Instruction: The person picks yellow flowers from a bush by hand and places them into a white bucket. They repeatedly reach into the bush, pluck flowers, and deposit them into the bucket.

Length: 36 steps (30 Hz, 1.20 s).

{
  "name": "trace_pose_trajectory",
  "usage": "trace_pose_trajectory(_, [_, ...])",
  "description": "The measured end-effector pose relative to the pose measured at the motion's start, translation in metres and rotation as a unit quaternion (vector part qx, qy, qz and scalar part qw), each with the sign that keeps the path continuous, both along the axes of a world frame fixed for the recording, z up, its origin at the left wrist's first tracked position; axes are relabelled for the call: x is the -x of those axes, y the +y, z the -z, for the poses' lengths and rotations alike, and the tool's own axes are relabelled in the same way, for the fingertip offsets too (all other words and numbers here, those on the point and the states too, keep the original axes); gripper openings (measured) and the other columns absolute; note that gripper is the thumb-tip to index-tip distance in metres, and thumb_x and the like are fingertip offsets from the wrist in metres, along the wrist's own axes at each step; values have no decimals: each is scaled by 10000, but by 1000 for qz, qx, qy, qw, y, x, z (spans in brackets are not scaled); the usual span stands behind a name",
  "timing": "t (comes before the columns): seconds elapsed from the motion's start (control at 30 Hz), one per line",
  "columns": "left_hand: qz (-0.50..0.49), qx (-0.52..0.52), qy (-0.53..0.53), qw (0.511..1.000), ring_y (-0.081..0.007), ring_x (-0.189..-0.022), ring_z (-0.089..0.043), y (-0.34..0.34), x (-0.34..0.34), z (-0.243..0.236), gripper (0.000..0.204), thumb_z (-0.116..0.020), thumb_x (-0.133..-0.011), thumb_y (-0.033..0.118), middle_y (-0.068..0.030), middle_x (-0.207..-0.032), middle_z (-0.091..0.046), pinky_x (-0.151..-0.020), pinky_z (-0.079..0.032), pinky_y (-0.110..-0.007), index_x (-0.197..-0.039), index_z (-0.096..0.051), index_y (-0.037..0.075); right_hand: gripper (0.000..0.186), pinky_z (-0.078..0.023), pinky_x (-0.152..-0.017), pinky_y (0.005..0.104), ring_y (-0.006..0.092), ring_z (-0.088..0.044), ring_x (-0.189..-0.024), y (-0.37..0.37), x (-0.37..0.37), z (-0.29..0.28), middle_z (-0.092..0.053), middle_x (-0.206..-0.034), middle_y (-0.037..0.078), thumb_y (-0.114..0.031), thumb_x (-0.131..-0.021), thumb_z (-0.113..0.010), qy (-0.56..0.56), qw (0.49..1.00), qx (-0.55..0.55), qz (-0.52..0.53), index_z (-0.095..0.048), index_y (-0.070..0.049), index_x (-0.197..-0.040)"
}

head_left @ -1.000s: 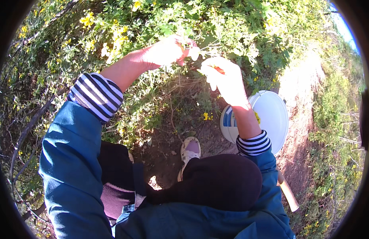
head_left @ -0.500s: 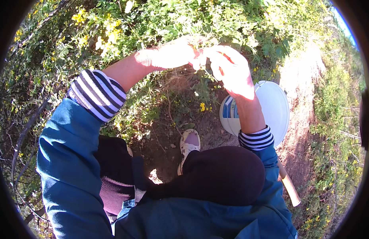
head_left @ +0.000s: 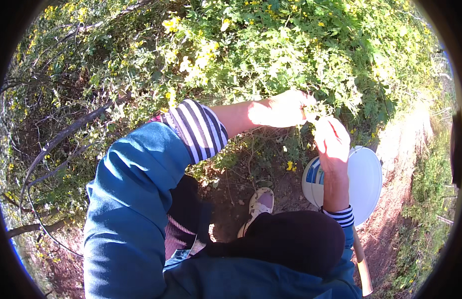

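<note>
My left hand (head_left: pixel 286 107) is closed on thin green plant stems (head_left: pixel 313 109) in front of the leafy bushes, its fingertips washed out by sunlight. My right hand (head_left: pixel 332 139), just to the right and a little lower, has its fingers pinched on the same sprig. Behind my right forearm a white bucket (head_left: pixel 363 182) with a blue patch on its side rests on the dirt. My shoe (head_left: pixel 261 202) is below my hands, beside my dark-clothed knee.
Dense bushes with yellow flowers (head_left: pixel 201 55) fill the upper view. Bare branches (head_left: pixel 66 129) lie at the left. A wooden handle (head_left: pixel 360 259) rests by my right arm, and a strip of pale, reddish dirt (head_left: pixel 400 154) runs down the right side.
The view has shifted, so the scenery and both hands sit lower and further right. My hands came together on the sprig half a second ago and are now slightly apart.
</note>
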<state>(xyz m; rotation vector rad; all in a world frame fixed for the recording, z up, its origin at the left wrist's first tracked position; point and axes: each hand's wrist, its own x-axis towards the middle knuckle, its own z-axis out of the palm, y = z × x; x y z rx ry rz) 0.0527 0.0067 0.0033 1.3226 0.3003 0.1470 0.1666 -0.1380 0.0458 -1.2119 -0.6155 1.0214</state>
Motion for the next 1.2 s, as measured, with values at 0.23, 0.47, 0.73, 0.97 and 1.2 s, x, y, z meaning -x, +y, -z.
trace_pose_trajectory(0.23, [-55, -181, 37, 981, -331, -798, -621, 5, 11, -13, 218, -603, -819, 117, -197, -830, -616, -735, -515, -388, -1008, -602, 9, 155, -299, -423, 163, 33, -414, -468, -52, -25, -22, -568, -674, 17, -44, -906, -567, -156, 974, 109, 125, -653, 30, -1012])
trace_pose_trajectory(0.47, [51, -384, 47, 921, -376, -1102, -525, -2, 55, -59, 639, -684, -799, 142, -181, -1274, -442, -926, -458, -418, -1359, -381, 94, 259, -489, -776, 400, 321, -599, -905, -126, -72, -41, -570, -1068, 194, -35, -866, -586, -695, 550, 456, 85, -577, 29, -1117])
trace_pose_trajectory(0.73, [-225, -532, 358, 733, -367, -1121, -508, 78, 191, -2, 621, -680, -777, 203, -241, -1333, -408, -884, -458, -457, -1316, -405, 63, 173, -481, -684, 392, 342, -609, -819, -11, -11, -96, -600, -979, 180, -46, -886, -556, -655, 730, 177, -80, -570, 13, -1048])
trace_pose_trajectory(0.97, [-240, -477, 417, 735, -345, -811, -639, 111, 195, 59, 187, -638, -764, 119, -202, -899, -650, -770, -520, -391, -927, -620, 28, 208, -495, -699, 306, 218, -613, -763, 75, 62, -93, -614, -956, 126, -62, -854, -599, -669, 655, -18, -350, -605, -15, -1057])
trace_pose_trajectory(1.2, [-266, -273, 248, 891, -105, -604, -595, 74, 197, 15, 97, -637, -815, 98, -53, -676, -628, -588, -493, -263, -850, -633, 8, 216, -494, -668, 263, 133, -619, -760, 74, 68, -34, -645, -940, 71, -121, -904, -581, -349, 808, 184, -438, -608, 1, -1081])
